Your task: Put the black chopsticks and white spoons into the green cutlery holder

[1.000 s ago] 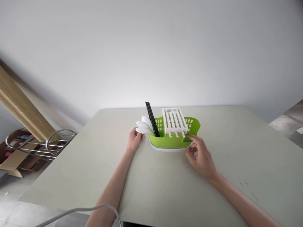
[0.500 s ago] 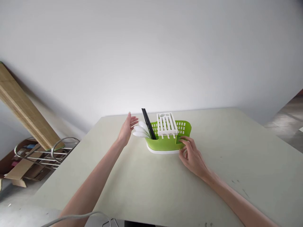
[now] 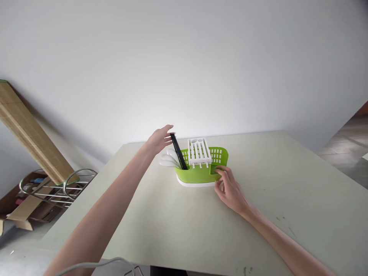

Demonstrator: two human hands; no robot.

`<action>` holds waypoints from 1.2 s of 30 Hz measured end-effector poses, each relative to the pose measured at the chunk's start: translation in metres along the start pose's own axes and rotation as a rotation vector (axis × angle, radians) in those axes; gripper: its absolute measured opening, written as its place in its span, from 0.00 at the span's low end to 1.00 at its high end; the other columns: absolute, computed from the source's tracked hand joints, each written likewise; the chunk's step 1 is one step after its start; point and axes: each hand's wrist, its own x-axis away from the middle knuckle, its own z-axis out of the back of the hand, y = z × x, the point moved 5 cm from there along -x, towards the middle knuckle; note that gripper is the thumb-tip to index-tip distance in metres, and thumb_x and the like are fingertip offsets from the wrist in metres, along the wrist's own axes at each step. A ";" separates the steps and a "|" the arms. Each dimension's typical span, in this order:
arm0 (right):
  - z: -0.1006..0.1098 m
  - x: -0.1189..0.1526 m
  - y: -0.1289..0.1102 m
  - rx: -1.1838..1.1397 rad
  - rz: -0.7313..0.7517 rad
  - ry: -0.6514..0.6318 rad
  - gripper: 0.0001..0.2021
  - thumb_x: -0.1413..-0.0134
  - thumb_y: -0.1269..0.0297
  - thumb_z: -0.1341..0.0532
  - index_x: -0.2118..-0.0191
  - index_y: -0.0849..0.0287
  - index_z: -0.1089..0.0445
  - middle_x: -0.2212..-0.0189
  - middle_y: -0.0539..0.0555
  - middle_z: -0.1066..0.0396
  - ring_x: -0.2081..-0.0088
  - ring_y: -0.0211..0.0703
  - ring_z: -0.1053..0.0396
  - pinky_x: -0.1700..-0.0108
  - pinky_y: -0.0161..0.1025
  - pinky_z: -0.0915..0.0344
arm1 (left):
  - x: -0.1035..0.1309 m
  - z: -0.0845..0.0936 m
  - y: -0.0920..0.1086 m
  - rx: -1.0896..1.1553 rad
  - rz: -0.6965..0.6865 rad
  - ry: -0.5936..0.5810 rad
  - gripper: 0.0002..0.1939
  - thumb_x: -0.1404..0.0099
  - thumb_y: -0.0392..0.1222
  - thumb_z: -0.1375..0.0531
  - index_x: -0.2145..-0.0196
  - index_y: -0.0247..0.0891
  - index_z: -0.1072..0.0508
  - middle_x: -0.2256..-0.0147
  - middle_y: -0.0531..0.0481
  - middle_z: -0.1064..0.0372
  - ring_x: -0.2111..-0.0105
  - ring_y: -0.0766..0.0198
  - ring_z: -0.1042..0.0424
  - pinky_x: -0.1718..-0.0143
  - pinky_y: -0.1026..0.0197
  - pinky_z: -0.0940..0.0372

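Note:
A green basket with a white base stands on the table, a white slotted rack across its top. Black chopsticks lean leftward out of its left end, beside several white spoons. My left hand is at the upper tips of the chopsticks, fingers apart, with nothing gripped. At the basket's front right corner, my right hand pinches the green wall, fingers over the edge and thumb below.
The pale table reaches back to a white wall. On the left, a metal rack, cardboard boxes and a leaning bamboo roll stand beyond the table's edge. A grey cable crosses the near left.
My left hand has moved up and right, from beside the spoons to the tops of the chopsticks. My right hand stays at the basket's corner. The view has shifted slightly.

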 end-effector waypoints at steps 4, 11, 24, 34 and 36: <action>-0.001 0.000 0.001 -0.006 0.005 -0.009 0.17 0.32 0.69 0.46 0.41 0.52 0.41 0.38 0.65 0.37 0.70 0.37 0.27 0.72 0.40 0.27 | -0.002 -0.018 0.002 0.006 -0.008 -0.006 0.12 0.39 0.41 0.31 0.60 0.37 0.28 0.58 0.39 0.26 0.60 0.57 0.24 0.55 0.56 0.29; -0.001 0.000 0.002 -0.011 -0.014 -0.038 0.17 0.31 0.68 0.46 0.40 0.52 0.42 0.37 0.64 0.38 0.69 0.38 0.25 0.71 0.41 0.26 | -0.010 -0.028 -0.005 -0.031 -0.078 0.022 0.09 0.38 0.39 0.31 0.63 0.37 0.28 0.66 0.44 0.29 0.63 0.56 0.26 0.53 0.51 0.31; -0.001 0.001 0.004 -0.003 -0.002 -0.029 0.15 0.32 0.68 0.46 0.42 0.53 0.41 0.39 0.64 0.37 0.69 0.37 0.26 0.73 0.38 0.28 | 0.015 -0.045 -0.036 -0.188 -0.168 -0.057 0.19 0.27 0.55 0.38 0.70 0.40 0.32 0.73 0.51 0.36 0.72 0.62 0.33 0.64 0.57 0.37; 0.001 0.000 0.001 0.012 -0.002 -0.040 0.16 0.32 0.68 0.46 0.42 0.52 0.40 0.40 0.63 0.36 0.69 0.39 0.25 0.73 0.39 0.28 | 0.004 -0.006 0.022 0.247 -0.483 0.203 0.23 0.21 0.54 0.46 0.72 0.43 0.47 0.78 0.59 0.55 0.81 0.70 0.50 0.79 0.66 0.48; 0.002 0.000 0.001 0.013 -0.001 -0.036 0.16 0.32 0.68 0.46 0.42 0.52 0.40 0.40 0.64 0.36 0.69 0.39 0.25 0.73 0.39 0.29 | 0.003 0.025 0.054 0.400 -0.546 0.256 0.23 0.20 0.49 0.47 0.73 0.43 0.49 0.78 0.60 0.59 0.83 0.71 0.54 0.81 0.67 0.50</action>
